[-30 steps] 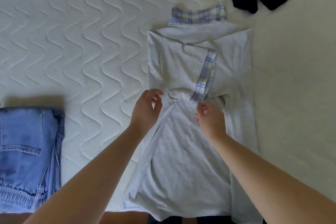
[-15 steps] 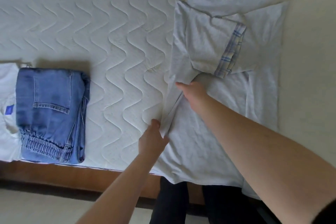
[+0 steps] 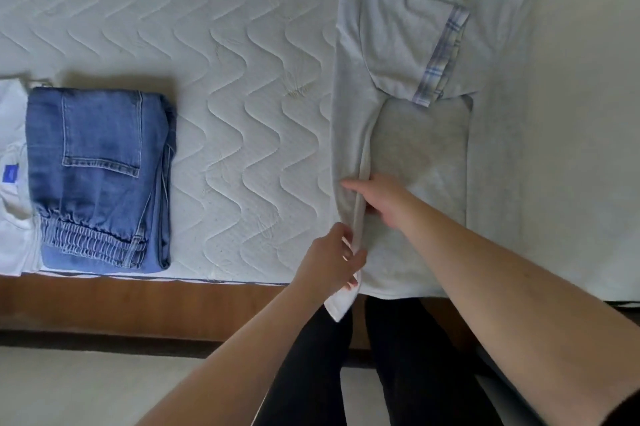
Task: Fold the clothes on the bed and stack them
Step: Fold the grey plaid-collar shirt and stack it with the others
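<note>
A light grey shirt (image 3: 415,155) with plaid trim on collar and sleeve lies lengthwise on the white quilted mattress (image 3: 225,45), its left sleeve laid over the chest. My left hand (image 3: 334,261) pinches the shirt's left side near the hem at the bed's front edge. My right hand (image 3: 377,199) lies on the shirt a little farther up, fingers straight, pressing along the folded left edge. Folded blue jeans (image 3: 98,176) sit at the left on a white garment (image 3: 12,162).
The wooden bed frame (image 3: 138,301) runs along the front edge, with pale floor below it. My dark-trousered legs (image 3: 398,373) stand against the bed beneath the shirt. A dark garment barely shows at the top right corner.
Both hands slid down the shirt's left side toward the hem, from the sleeve area to the lower edge. The view shifted down and left, bringing the jeans and bed frame into sight.
</note>
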The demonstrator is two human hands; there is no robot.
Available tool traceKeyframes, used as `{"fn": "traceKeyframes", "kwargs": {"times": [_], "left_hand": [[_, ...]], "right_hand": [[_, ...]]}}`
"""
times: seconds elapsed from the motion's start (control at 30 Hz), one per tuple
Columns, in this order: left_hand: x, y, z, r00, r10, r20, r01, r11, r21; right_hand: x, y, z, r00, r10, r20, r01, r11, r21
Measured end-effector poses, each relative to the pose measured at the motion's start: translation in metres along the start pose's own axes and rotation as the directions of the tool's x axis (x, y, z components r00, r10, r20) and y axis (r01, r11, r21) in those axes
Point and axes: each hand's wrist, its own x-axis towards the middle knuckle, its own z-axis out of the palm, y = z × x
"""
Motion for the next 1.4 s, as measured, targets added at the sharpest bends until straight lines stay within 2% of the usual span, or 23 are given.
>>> {"fn": "traceKeyframes", "kwargs": {"times": [0.07, 0.2, 0.27, 0.4, 0.47, 0.53, 0.57, 0.63, 0.73, 0.8, 0.9, 0.97, 1.0, 1.1, 1.2, 1.23, 1.3, 1.33, 1.4], "left_hand": [[-0.006, -0.006, 0.005, 0.999, -0.011, -0.035, 0.01, 1.0, -0.021], [0.0, -0.033, 0.012, 0.933, 0.023, -0.36, -0.002, 0.998, 0.058], [0.006, -0.044, 0.017, 0.925, -0.002, -0.381, 0.015, 0.999, 0.032], [0.02, -0.052, 0.03, 0.951, -0.008, -0.309, 0.028, 0.998, 0.06], [0.025, -0.051, 0.035, 0.962, -0.089, -0.259, 0.086, 0.996, -0.025], [0.025, -0.048, 0.039, 0.962, -0.194, -0.193, 0.17, 0.976, -0.136], [0.022, -0.049, 0.042, 0.966, -0.204, -0.16, 0.183, 0.974, -0.134], [0.015, -0.053, 0.047, 0.981, -0.174, -0.088, 0.165, 0.981, -0.103], [0.001, -0.063, 0.055, 0.992, -0.123, -0.031, 0.118, 0.983, -0.139], [-0.011, -0.071, 0.058, 0.998, -0.061, 0.013, 0.062, 0.989, -0.136], [-0.026, -0.087, 0.064, 0.999, 0.0, 0.054, -0.004, 0.997, 0.073], [-0.033, -0.091, 0.072, 0.999, 0.042, -0.029, -0.035, 0.977, 0.209], [-0.035, -0.089, 0.077, 0.994, 0.055, -0.093, -0.034, 0.977, 0.212], [-0.033, -0.075, 0.09, 0.968, 0.05, -0.245, -0.008, 0.986, 0.167], [-0.028, -0.066, 0.092, 0.931, -0.014, -0.365, 0.055, 0.993, 0.102], [-0.028, -0.063, 0.091, 0.916, -0.038, -0.399, 0.083, 0.992, 0.096], [-0.031, -0.062, 0.086, 0.899, -0.073, -0.432, 0.162, 0.972, 0.171], [-0.033, -0.064, 0.084, 0.896, -0.095, -0.433, 0.209, 0.952, 0.224], [-0.038, -0.072, 0.081, 0.897, -0.146, -0.418, 0.306, 0.887, 0.347]], "right_hand": [[-0.004, 0.017, -0.01, 0.999, -0.001, -0.04, 0.001, 1.0, 0.003], [-0.01, 0.055, -0.022, 1.0, 0.016, 0.02, -0.012, 0.984, -0.178], [-0.012, 0.072, -0.027, 0.998, -0.006, 0.056, 0.018, 0.975, -0.223], [-0.017, 0.102, -0.036, 0.995, -0.001, 0.098, 0.01, 0.995, -0.097], [-0.024, 0.11, -0.04, 0.993, 0.023, 0.115, -0.02, 0.999, -0.028], [-0.029, 0.116, -0.045, 0.997, 0.028, 0.071, -0.035, 0.995, 0.099], [-0.032, 0.118, -0.048, 0.999, 0.027, 0.035, -0.032, 0.986, 0.163], [-0.039, 0.125, -0.055, 0.999, -0.005, 0.034, -0.001, 0.98, 0.199], [-0.048, 0.137, -0.059, 0.982, 0.014, 0.19, -0.023, 0.999, 0.047], [-0.053, 0.141, -0.057, 0.967, 0.066, 0.247, -0.077, 0.996, 0.036], [-0.058, 0.141, -0.057, 0.969, 0.07, 0.238, -0.098, 0.989, 0.109], [-0.061, 0.141, -0.058, 0.957, 0.055, 0.285, -0.11, 0.977, 0.182], [-0.064, 0.14, -0.058, 0.942, 0.046, 0.331, -0.126, 0.967, 0.223], [-0.071, 0.14, -0.054, 0.881, 0.013, 0.474, -0.191, 0.925, 0.329], [-0.076, 0.141, -0.05, 0.837, -0.024, 0.547, -0.235, 0.887, 0.398], [-0.076, 0.142, -0.048, 0.842, -0.03, 0.538, -0.233, 0.88, 0.414], [-0.076, 0.145, -0.044, 0.9, -0.019, 0.435, -0.175, 0.899, 0.402], [-0.075, 0.147, -0.042, 0.937, -0.009, 0.35, -0.118, 0.933, 0.339], [-0.073, 0.153, -0.039, 0.979, -0.024, 0.203, 0.008, 0.997, 0.077]]}}
